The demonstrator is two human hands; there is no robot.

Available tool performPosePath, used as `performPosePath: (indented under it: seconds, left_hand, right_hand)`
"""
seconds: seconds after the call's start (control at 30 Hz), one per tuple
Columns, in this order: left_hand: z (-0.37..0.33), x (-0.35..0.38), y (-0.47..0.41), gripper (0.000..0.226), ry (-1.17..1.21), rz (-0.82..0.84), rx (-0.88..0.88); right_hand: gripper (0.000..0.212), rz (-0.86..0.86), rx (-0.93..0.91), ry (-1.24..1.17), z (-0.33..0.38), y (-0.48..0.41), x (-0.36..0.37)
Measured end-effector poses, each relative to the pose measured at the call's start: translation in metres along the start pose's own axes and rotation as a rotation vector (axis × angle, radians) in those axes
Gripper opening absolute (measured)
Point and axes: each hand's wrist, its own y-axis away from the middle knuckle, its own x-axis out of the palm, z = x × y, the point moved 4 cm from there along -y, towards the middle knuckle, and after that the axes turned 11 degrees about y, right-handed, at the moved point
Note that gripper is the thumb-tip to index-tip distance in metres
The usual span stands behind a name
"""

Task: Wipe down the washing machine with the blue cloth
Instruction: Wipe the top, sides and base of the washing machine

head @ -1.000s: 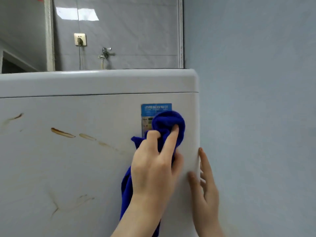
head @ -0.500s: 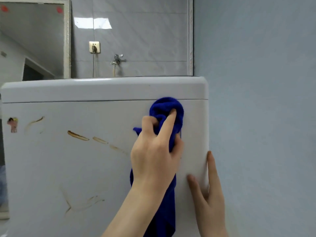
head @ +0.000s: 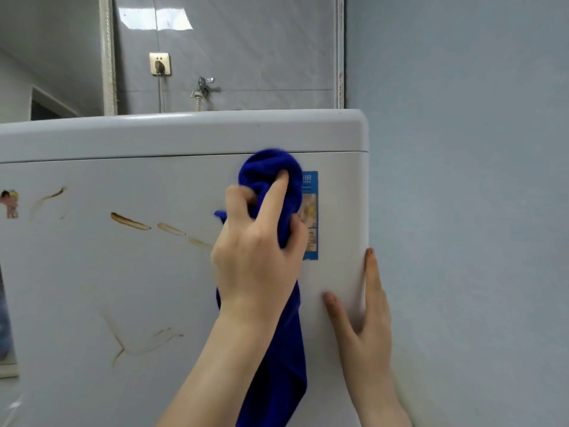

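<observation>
Wiping is judged early: the blue cloth [head: 271,167], bunched in the curled left hand [head: 255,257], is pressed high on the washing machine [head: 123,272] panel, with brown streaks [head: 129,221] uncleaned at its 9 o'clock. The edge at 3 o'clock is braced by the flat, outstretched right hand [head: 366,328], close to the wall [head: 462,211]; room is offered toward 9.
</observation>
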Motion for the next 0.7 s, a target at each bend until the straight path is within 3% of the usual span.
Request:
performPosePath:
  seconds: [0.2, 0.5, 0.7]
  left_hand:
    - [0.02, -0.008, 0.074, 0.051, -0.009, 0.069, -0.049]
    - [-0.014, 0.004, -0.041, 0.049, -0.011, -0.007, 0.003]
    - [0.013, -0.016, 0.016, 0.052, 0.001, 0.032, -0.107]
  right_hand:
    - [0.077, -0.04, 0.008, -0.011, -0.005, -0.003, 0.0]
    - [0.082, 0.033, 0.088, -0.092, 0.0, -0.001, -0.004]
    - [0.08, -0.017, 0.102, -0.041, -0.005, -0.002, -0.005]
